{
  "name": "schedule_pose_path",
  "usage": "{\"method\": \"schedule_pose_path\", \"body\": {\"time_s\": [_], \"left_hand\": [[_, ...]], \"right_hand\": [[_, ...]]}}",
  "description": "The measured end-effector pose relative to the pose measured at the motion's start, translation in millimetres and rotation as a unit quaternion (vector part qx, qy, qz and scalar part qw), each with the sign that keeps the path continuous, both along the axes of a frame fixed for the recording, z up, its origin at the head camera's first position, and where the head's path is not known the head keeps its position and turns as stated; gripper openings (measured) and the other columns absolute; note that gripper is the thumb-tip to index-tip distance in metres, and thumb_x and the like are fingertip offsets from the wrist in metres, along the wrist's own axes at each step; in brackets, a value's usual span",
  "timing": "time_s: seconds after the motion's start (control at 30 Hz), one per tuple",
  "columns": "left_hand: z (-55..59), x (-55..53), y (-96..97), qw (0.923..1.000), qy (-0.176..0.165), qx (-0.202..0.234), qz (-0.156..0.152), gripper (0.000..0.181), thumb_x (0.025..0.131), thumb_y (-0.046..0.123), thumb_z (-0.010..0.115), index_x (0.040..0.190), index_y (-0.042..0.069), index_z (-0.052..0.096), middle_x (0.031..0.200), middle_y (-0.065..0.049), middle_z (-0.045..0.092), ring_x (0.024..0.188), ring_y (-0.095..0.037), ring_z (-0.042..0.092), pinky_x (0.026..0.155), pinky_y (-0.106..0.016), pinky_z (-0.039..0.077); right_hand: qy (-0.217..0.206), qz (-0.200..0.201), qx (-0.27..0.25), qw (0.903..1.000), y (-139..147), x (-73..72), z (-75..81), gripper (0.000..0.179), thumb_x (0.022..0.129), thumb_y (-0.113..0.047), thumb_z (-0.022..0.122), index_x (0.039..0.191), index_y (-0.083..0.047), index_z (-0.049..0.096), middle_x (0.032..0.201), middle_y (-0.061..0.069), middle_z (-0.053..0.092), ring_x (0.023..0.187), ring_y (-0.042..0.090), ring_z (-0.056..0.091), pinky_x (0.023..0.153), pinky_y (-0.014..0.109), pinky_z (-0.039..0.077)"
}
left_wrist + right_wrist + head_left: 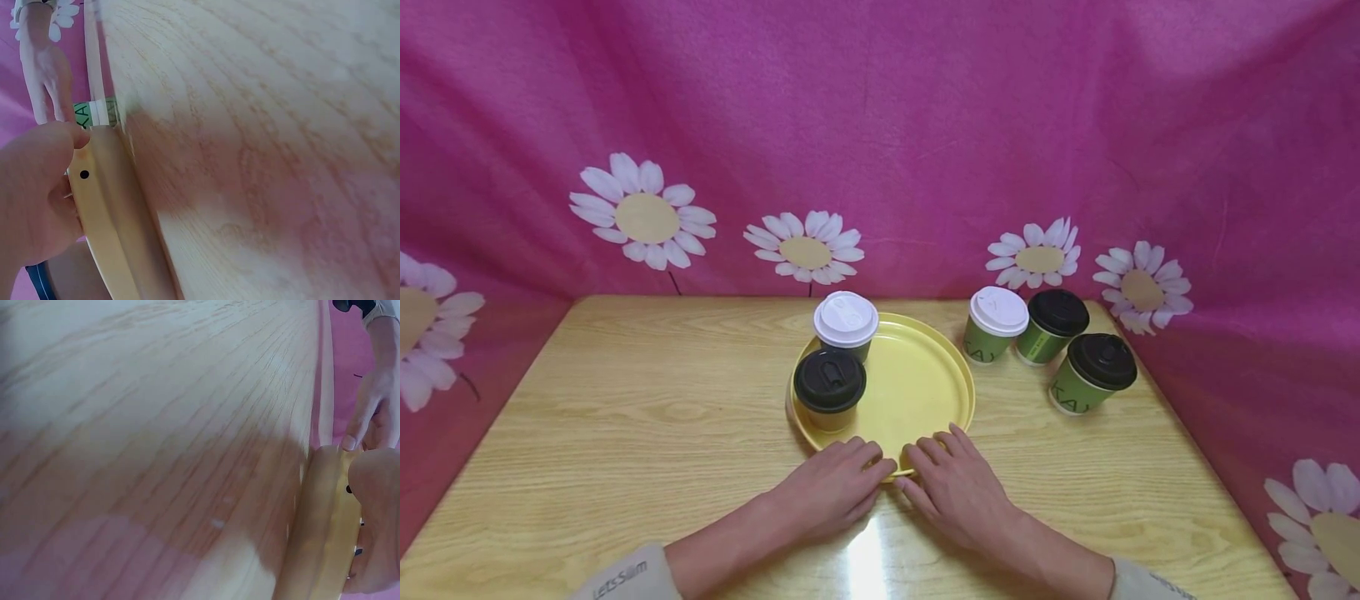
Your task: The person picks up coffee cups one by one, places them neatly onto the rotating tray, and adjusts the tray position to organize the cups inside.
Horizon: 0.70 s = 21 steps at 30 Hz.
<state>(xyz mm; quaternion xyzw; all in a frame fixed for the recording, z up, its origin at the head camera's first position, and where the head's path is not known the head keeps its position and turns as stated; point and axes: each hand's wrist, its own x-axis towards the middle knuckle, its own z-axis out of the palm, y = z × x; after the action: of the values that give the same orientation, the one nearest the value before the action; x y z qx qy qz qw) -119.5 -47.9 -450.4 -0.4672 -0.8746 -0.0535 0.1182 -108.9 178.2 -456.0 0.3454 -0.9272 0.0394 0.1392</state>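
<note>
Pale sleeves are seen along the bottom edge, while a yellow tray at lower centre is gripped by its near rim in the left hand and right hand, two cups set on its left side and three green cups right of centre.

Right of two obstructing cups, the tray offers room.

Tray, one: round, yellow, glossy, shallow, with raised rim. It is lying on the counter, its near edge being gripped by the left hand and right hand, and is bearing two upright lidded cups on its left part.
</note>
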Motion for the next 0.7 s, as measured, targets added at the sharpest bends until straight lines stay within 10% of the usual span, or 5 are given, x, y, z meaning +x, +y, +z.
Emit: {"method": "schedule_pose_path", "body": {"time_s": [0.7], "left_hand": [[2.9, 0.6, -0.4, 0.9988, 0.0, -0.047, 0.016, 0.015, 0.097, 0.019, 0.06, 0.112, 0.017, 0.061, 0.093, 0.002, 0.054, 0.083, -0.016, 0.054, 0.067, -0.028, 0.043]], "right_hand": [[-0.031, -0.013, -0.03, 0.999, 9.0, -5.2, 10.5, 0.038, 0.098, -0.044, 0.057, 0.123, -0.016, 0.061, 0.125, 0.007, 0.06, 0.117, 0.026, 0.053, 0.105, 0.042, 0.038]]}}
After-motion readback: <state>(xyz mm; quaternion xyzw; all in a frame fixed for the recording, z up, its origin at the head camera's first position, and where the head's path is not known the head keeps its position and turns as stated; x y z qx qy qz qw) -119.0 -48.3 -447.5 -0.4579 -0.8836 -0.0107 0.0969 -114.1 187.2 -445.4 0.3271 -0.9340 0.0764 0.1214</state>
